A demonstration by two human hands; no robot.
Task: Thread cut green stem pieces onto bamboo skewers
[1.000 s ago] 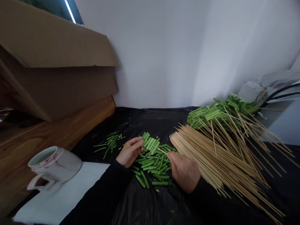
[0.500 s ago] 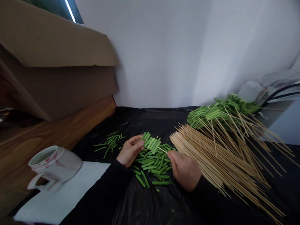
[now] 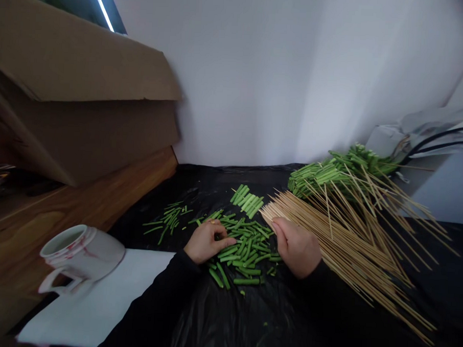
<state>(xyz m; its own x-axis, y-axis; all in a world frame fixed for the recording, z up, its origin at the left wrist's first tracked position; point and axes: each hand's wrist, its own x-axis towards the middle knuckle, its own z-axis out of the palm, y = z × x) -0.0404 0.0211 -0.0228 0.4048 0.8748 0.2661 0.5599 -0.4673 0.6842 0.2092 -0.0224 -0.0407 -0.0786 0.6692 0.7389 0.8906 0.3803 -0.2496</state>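
My right hand [image 3: 298, 248] is closed around the blunt end of a bamboo skewer. On that skewer, cut green bean pieces [image 3: 247, 201] sit side by side in a row, and the sharp tip points away to the upper left. Below lies a loose heap of cut green bean pieces [image 3: 247, 251]. My left hand [image 3: 209, 240] rests at the heap's left edge, thumb and fingers apart, with nothing visibly held. A thick bundle of bare bamboo skewers [image 3: 339, 250] lies beside and partly behind my right hand.
Finished bean skewers [image 3: 331, 173] are stacked at the back right, by the wall. A few thin bean pieces [image 3: 171, 217] lie to the left. A white mug [image 3: 97, 257] lies tilted on a white sheet [image 3: 106, 311]. A cardboard box [image 3: 122, 133] stands back left. Black plastic [image 3: 216, 178] covers the surface.
The loaded skewer has moved away and to the right with my right hand. My left hand has let go of the beans on it and lowered to the heap.
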